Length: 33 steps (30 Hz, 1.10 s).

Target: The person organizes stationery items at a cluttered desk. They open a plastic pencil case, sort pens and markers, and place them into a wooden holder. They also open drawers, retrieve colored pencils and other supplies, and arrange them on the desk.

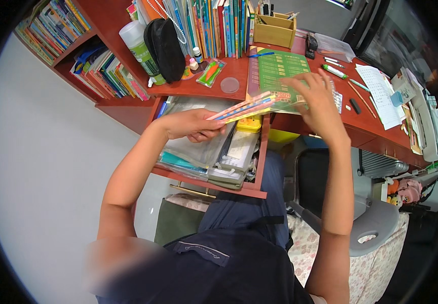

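My left hand point(200, 125) grips several pastel pencils point(243, 108) with spotted barrels, in pink, blue and yellow. They point up and to the right over an open drawer point(255, 191). My right hand point(315, 102), slightly blurred, is raised off the far pencil ends with its fingers apart. I see nothing clearly held in it. Behind it a green book point(287, 72) lies on the desk. Inside the drawer are clear plastic zip pouches point(192, 146), a yellow case point(250, 124) and zipped document pouches point(238, 150) with papers in them.
Upright books point(211, 30), a black pouch point(164, 49) and a green-labelled bottle point(141, 53) line the desk's back left. A wooden pen holder point(276, 30) stands behind the green book. Pens, papers point(380, 95) and a stapler point(311, 46) lie to the right. A chair point(312, 178) is below.
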Available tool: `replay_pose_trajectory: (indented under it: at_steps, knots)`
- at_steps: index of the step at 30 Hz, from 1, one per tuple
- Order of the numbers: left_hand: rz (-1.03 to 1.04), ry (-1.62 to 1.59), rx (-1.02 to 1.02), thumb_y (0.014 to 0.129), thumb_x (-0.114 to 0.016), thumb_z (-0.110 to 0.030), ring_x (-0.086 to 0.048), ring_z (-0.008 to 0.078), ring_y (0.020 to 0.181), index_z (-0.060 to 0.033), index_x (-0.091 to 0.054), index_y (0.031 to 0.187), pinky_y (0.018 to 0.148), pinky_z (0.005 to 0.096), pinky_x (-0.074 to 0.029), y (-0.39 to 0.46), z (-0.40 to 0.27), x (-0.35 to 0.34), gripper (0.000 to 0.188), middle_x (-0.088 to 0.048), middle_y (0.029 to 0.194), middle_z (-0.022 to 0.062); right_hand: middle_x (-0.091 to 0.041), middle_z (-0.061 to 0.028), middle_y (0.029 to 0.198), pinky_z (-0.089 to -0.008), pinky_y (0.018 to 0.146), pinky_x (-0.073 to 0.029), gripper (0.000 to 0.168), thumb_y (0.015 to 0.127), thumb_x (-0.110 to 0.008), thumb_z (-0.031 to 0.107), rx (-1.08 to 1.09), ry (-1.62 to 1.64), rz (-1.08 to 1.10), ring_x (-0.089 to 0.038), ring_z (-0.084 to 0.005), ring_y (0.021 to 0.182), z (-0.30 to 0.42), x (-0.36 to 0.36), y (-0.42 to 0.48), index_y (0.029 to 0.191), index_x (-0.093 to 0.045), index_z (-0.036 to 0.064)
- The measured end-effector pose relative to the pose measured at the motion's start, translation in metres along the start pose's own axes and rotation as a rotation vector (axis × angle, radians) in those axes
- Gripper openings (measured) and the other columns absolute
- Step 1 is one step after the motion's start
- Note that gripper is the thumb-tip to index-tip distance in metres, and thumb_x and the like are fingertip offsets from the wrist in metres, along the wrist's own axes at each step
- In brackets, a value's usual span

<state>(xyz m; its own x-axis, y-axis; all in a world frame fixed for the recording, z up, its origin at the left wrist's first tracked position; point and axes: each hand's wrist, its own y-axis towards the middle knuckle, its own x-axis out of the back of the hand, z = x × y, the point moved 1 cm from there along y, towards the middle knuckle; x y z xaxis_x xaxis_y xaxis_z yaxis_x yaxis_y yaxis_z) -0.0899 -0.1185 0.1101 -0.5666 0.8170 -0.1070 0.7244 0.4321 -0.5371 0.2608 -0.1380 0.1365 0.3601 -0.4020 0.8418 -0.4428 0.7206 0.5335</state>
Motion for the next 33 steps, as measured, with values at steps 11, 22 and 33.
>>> replay_pose_trajectory:
  at_steps: [11,22,33]
  knots:
    - [-0.211,0.211,-0.147,0.115,-0.054,-0.038,-0.03,0.0037,0.059,-0.0139,-0.054,0.1,0.05,0.0245,-0.024,0.048,-0.036,-0.018,0.029,-0.034,0.072,-0.0104,-0.075,-0.0171,0.117,-0.0406,0.087,-0.058,0.064,0.09,-0.087,0.02,-0.425,0.129,-0.152,-0.074,-0.0294,0.104,-0.092,0.076,-0.068,0.146,-0.057,0.007]
    - [-0.961,1.517,-0.269,0.105,-0.063,-0.042,-0.072,0.0339,0.098,-0.002,-0.063,0.111,0.081,0.0537,-0.056,0.229,-0.086,-0.013,0.041,-0.073,0.101,0.0255,-0.075,-0.0092,0.098,-0.0338,0.079,-0.059,0.062,0.088,-0.089,0.017,-0.648,0.358,-0.107,-0.075,-0.0173,0.085,-0.068,0.087,-0.148,0.141,-0.057,0.008]
    - [-0.818,1.454,-0.474,0.112,-0.043,-0.055,-0.025,0.035,0.164,-0.0043,-0.028,0.169,0.132,0.054,-0.023,0.27,-0.065,0.015,0.078,-0.028,0.176,0.0203,-0.077,-0.0113,0.102,-0.0351,0.082,-0.06,0.059,0.089,-0.089,0.02,-0.658,0.442,-0.108,-0.077,-0.0214,0.089,-0.068,0.09,-0.15,0.137,-0.058,0.006]
